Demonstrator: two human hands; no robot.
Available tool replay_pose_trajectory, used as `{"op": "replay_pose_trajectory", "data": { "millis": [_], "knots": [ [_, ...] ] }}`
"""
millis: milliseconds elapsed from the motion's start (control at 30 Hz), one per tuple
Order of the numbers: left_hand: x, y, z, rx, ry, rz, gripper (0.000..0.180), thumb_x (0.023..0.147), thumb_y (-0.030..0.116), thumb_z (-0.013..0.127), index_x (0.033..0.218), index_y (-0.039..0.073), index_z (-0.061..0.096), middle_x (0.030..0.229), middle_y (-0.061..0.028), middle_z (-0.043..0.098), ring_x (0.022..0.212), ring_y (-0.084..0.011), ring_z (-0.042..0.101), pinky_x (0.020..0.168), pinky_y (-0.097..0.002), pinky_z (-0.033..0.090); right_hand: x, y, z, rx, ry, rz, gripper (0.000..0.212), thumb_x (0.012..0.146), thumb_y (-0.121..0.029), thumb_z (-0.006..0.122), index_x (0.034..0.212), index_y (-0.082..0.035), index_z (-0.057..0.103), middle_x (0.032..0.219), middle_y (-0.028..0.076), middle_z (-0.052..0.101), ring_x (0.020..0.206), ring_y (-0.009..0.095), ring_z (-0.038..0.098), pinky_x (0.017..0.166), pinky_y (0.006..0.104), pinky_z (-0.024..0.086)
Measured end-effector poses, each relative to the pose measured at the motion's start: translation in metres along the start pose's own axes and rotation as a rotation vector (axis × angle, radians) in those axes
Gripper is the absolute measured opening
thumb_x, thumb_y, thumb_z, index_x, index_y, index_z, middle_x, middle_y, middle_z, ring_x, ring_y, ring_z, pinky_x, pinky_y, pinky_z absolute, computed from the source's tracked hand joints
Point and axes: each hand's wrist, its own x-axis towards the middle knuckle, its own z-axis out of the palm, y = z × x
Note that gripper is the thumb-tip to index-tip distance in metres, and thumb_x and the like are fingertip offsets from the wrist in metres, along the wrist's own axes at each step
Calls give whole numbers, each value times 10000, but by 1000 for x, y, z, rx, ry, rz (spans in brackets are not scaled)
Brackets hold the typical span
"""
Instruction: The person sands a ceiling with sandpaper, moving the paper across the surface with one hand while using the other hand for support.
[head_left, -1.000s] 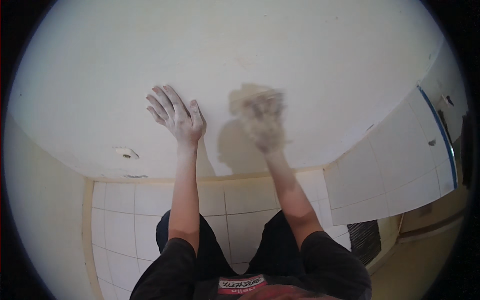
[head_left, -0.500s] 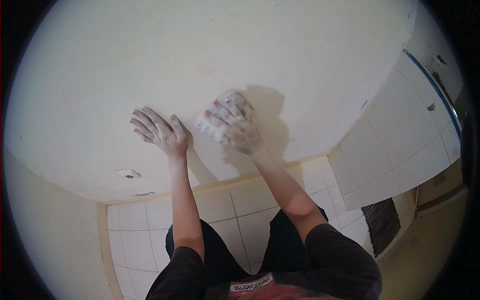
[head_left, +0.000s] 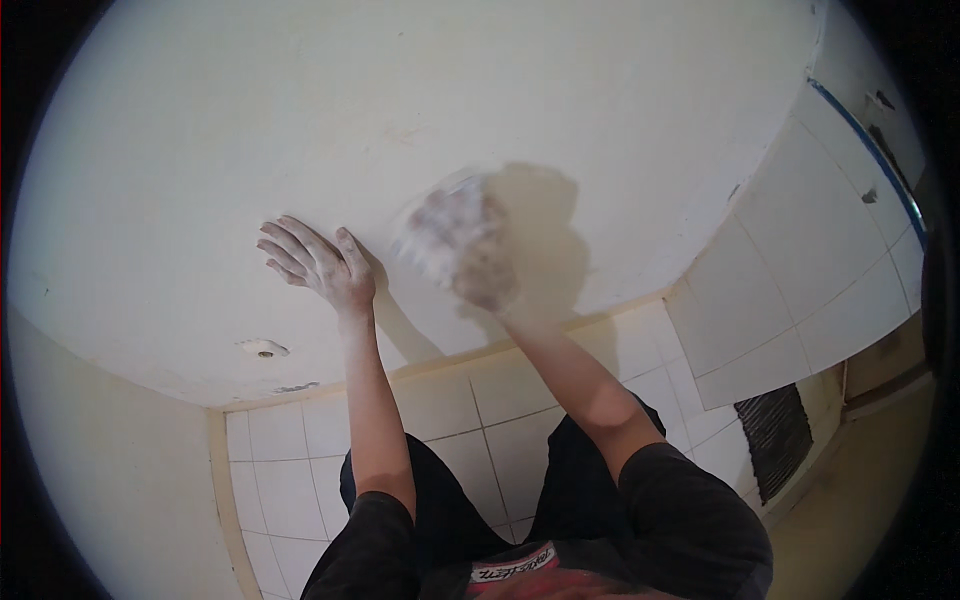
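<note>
White dust coats both my hands. My left hand (head_left: pixel 322 265) lies flat on the pale wall (head_left: pixel 600 90), fingers spread and holding nothing. To its right, my right hand (head_left: pixel 485 265) presses a sheet of sandpaper (head_left: pixel 412 248) with a printed white backing against the same wall. Motion smears that hand and the sheet, so the finger outlines are lost. The sandpaper's rough face is hidden against the wall. Shadows of both arms fall on the wall to their right.
A small pipe opening (head_left: pixel 263 348) sticks out low on the wall. White floor tiles (head_left: pixel 440 405) lie below, around my legs. At right stands a tiled surface (head_left: pixel 790 260) with a blue-edged strip (head_left: pixel 865 140) beyond it. A dark ribbed mat (head_left: pixel 775 435) lies at lower right.
My right hand and the sandpaper have gone from fairly sharp to blurred, rubbing over nearly the same patch. My left hand stays in place. The view has shifted slightly.
</note>
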Motion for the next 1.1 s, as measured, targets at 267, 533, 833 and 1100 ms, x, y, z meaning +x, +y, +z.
{"op": "replay_pose_trajectory", "data": {
  "millis": [267, 533, 833, 1100],
  "knots": [
    [0, -4, -6, -22, -40, 0, 766, 983, 365, 478, 1538, -19, 114, 1613, -234, 13, 1478, -440, -73, 1146, -591, -53, -8, 61, -11, -360, 29, 193, 585, 895, -264, 525, 1467, -178, 442, 1565, 149, 314, 1465, 364, 223, 1180, 545, 112],
    [-1, -9, -19, -74, -122, -18, 862, 936, 432, 579, 1553, 45, 118, 1619, -213, 12, 1478, -437, -78, 1149, -600, -43, -3, 2, -5, -65, 138, 222, 495, 917, -159, 521, 1410, -119, 512, 1538, 155, 359, 1461, 363, 241, 1182, 564, 102],
    [-2, -13, -18, -78, -148, 1, 913, 906, 470, 620, 1556, 61, 126, 1619, -210, 1, 1478, -428, -96, 1150, -596, -55, -20, 58, -12, -319, 157, 218, 455, 956, -138, 463, 1408, -106, 508, 1534, 135, 368, 1466, 389, 197, 1183, 565, 104],
    [-5, -19, -15, -6, -198, 85, 987, 881, 493, 654, 1560, 66, 78, 1618, -213, -36, 1475, -422, -129, 1145, -593, -74, -10, 16, 9, -129, 124, 218, 572, 897, -170, 500, 1460, -91, 440, 1560, 140, 326, 1474, 390, 179, 1190, 559, 55]
  ]
}}
